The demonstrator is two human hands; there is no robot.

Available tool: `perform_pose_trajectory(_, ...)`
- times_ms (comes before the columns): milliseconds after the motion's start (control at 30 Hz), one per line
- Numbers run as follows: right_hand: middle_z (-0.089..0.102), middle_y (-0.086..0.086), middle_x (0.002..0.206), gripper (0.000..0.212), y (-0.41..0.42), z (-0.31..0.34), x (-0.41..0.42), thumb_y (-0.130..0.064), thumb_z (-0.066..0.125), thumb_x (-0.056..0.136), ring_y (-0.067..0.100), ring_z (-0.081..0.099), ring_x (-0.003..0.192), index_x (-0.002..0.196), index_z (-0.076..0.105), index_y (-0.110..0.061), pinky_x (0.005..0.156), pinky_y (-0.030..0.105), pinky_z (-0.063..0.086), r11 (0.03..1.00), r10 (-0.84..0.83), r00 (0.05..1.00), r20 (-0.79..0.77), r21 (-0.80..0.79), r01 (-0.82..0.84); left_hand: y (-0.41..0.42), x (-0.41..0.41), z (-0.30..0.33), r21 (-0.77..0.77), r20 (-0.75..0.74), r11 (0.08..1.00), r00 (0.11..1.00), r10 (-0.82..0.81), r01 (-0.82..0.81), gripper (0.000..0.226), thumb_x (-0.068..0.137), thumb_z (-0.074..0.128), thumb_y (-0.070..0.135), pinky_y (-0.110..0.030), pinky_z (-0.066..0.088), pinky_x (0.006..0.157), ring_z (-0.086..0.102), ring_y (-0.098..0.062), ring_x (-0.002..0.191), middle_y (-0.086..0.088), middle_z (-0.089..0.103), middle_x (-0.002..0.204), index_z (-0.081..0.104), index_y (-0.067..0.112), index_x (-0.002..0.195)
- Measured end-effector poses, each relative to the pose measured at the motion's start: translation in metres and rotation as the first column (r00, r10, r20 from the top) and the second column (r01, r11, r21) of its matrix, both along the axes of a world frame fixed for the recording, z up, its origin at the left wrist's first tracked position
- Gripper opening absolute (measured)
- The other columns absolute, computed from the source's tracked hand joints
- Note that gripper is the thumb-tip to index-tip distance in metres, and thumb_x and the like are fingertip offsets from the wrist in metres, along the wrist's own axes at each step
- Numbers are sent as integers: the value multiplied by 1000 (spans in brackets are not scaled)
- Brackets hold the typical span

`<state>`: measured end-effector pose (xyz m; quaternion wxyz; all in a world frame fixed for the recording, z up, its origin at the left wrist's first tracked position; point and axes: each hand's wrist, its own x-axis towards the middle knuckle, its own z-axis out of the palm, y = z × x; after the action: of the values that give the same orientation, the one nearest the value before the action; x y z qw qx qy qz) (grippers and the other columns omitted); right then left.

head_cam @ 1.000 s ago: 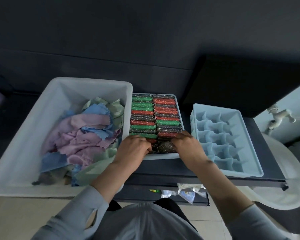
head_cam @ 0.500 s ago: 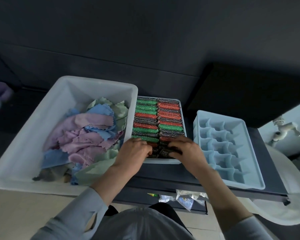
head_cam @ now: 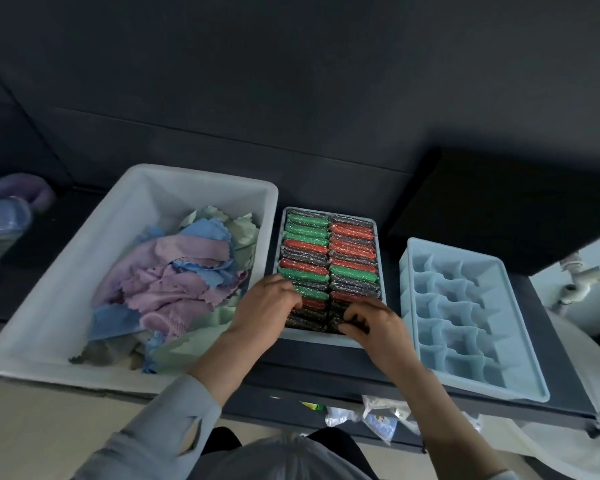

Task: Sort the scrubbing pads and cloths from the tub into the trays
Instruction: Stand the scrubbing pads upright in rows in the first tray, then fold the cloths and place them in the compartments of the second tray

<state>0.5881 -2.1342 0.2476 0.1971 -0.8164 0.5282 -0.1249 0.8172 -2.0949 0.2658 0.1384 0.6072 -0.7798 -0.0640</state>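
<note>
A white plastic tub sits at nine o'clock from the centre of the view, holding a loose heap of cloths in lilac, blue and pale green with pinked edges. Just beside it, at its three o'clock, a grey tray is packed with two rows of glittery scrubbing pads standing on edge in green, red and dark grey. Further along at three o'clock, apart from the grey tray, lies a pale blue divided tray with its wavy-walled compartments showing.

Both hands work at the tray's six o'clock end. The left hand lies over the left row, fingers curled down onto the pads there; whether it pinches one or only presses on them cannot be told. The right hand has its fingers bent and pinching a dark grey pad in the right row.

All three containers rest on a dark counter. At three o'clock, past the counter's edge, a white tap juts over a white basin. A blurred blue object lies at nine o'clock near the frame edge.
</note>
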Motion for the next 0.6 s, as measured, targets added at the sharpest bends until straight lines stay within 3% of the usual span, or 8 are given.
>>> perform_pose_trajectory(167,58,-14,79,16,-8,20,8,-46,71,83,12,58,73,80,61,-33,63,27,44,994,11,985,-172,111,8,6,21,2,-145,-233,988,972,7,-42,26,85,67,11,-26,45,98,56,-12,107,5,65,111,71,24,107)
perform_pose_trajectory(267,62,-9,74,16,-16,40,29,-45,65,88,15,59,65,81,63,-31,60,28,46,999,-14,977,-211,-42,6,15,67,3,-211,-321,944,930,178,-253,29,86,63,8,-26,43,101,57,-14,107,1,64,114,68,20,112)
perform_pose_trajectory(367,67,-5,78,3,-19,56,78,-25,65,92,12,57,59,93,68,-25,57,24,44,983,17,997,-73,-179,-30,19,127,-3,-162,-288,894,887,362,-417,31,83,63,3,-33,48,89,61,-26,102,-11,66,113,65,8,114)
perform_pose_trajectory(433,70,-1,86,11,-21,59,119,-15,64,92,16,64,64,100,70,-20,62,28,54,974,90,996,-17,-209,-91,15,164,-12,-55,-200,873,862,465,-484,36,85,60,-1,-40,49,85,61,-34,104,-16,63,118,62,4,120)
perform_pose_trajectory(600,67,5,100,28,-29,47,208,1,60,89,22,63,89,110,70,-15,85,34,54,960,215,976,-34,-178,-217,-19,211,-28,61,-106,904,897,428,-424,41,90,57,8,-43,47,92,57,-35,112,-16,59,125,55,7,130)
